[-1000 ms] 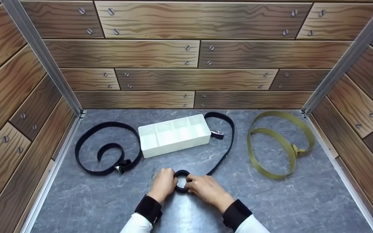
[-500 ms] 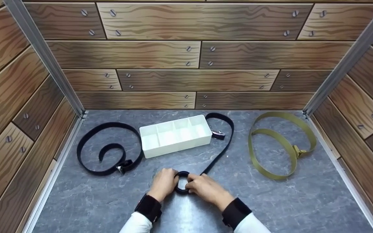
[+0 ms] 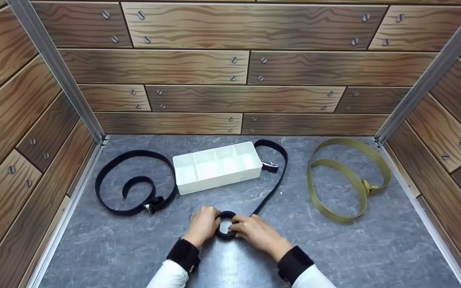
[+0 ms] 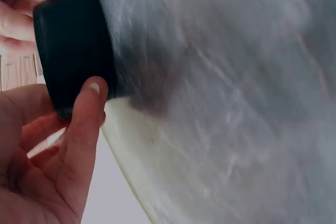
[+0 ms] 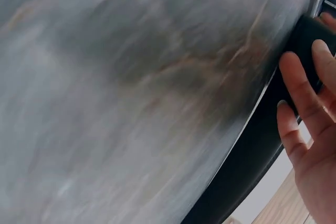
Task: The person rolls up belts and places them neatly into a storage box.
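A black belt is wound into a small upright-edged coil (image 3: pixel 225 237) near the front middle of the floor. My left hand (image 3: pixel 201 226) grips the coil's left side; in the left wrist view its thumb lies against the dark outer band (image 4: pixel 76 40). On the right side my right hand (image 3: pixel 260 235) pinches the coil, fingertips reaching inside the ring. From there the unrolled strap (image 3: pixel 273 193) runs away and curves back to a silver buckle (image 3: pixel 269 167) beside the box. In the right wrist view, my fingers (image 5: pixel 302 93) lie along the strap (image 5: pixel 247 166).
A white compartment box (image 3: pixel 218 182) stands beyond the hands. Left of it lies a loosely curled black belt (image 3: pixel 104 200) with a metal buckle. An olive belt (image 3: pixel 312 192) lies looped at the right. Wood-patterned walls (image 3: pixel 230 68) enclose the grey floor (image 3: pixel 114 252).
The unrolled strap has shifted slightly to the left, nearer the box. Both hands stay at the coil, with only small movements of the right fingers.
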Demonstrator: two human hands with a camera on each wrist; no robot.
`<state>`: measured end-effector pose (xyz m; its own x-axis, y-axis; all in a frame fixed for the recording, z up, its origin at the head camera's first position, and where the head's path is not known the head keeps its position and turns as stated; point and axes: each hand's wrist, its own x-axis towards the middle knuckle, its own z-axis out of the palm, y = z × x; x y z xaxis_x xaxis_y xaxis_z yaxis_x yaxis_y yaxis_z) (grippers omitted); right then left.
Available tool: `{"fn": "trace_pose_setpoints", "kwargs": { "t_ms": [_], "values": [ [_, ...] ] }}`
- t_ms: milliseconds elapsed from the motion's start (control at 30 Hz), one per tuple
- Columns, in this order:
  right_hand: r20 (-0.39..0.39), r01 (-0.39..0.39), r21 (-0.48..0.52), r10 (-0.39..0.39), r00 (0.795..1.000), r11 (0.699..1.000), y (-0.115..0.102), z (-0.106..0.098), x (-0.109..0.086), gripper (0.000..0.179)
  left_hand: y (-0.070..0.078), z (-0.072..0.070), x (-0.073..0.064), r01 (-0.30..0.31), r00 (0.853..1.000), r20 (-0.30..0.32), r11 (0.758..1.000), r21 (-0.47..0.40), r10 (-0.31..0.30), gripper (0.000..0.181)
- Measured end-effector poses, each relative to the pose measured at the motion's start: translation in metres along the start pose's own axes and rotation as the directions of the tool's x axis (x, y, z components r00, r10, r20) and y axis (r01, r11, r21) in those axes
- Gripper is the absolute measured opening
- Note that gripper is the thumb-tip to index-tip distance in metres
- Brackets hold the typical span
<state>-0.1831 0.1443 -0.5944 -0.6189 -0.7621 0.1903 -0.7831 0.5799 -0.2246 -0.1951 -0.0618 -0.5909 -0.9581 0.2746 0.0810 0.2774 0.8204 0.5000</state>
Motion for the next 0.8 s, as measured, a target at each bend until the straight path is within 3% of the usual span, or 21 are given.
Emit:
{"fn": "trace_pose_setpoints", "kwargs": {
  "t_ms": [133, 233, 333, 500, 667, 800],
  "values": [
    [0.005, 0.003, -0.019, -0.003, 1.0, 1.0, 0.004, -0.001, -0.002, 0.023, -0.004, -0.002, 0.002, -0.06, 0.998, 0.03, 0.998, 0.033, 0.059, 0.02],
    [-0.001, 0.011, -0.013, -0.011, 1.0, 1.0, 0.003, 0.0, 0.0, 0.018, -0.004, -0.001, 0.001, -0.073, 0.997, 0.022, 0.996, 0.057, 0.072, 0.014],
    [-0.013, 0.01, -0.008, -0.01, 1.0, 1.0, 0.0, 0.002, 0.001, 0.015, -0.001, 0.001, -0.002, -0.031, 1.0, 0.003, 0.999, 0.039, 0.031, 0.004],
    [-0.01, -0.016, -0.053, 0.016, 1.0, 0.998, -0.006, 0.003, 0.001, 0.015, 0.004, 0.001, -0.006, 0.054, 0.998, -0.038, 0.998, -0.041, -0.056, 0.018],
    [0.01, -0.023, -0.045, 0.024, 1.0, 0.999, -0.006, 0.002, -0.001, 0.019, 0.006, 0.001, -0.005, 0.035, 0.999, -0.038, 0.998, -0.053, -0.037, 0.003],
    [0.015, -0.037, -0.017, 0.037, 0.999, 0.999, -0.001, -0.002, -0.004, 0.022, 0.005, -0.001, -0.003, 0.004, 1.0, -0.017, 1.0, -0.02, -0.004, 0.018]
  ]
}}
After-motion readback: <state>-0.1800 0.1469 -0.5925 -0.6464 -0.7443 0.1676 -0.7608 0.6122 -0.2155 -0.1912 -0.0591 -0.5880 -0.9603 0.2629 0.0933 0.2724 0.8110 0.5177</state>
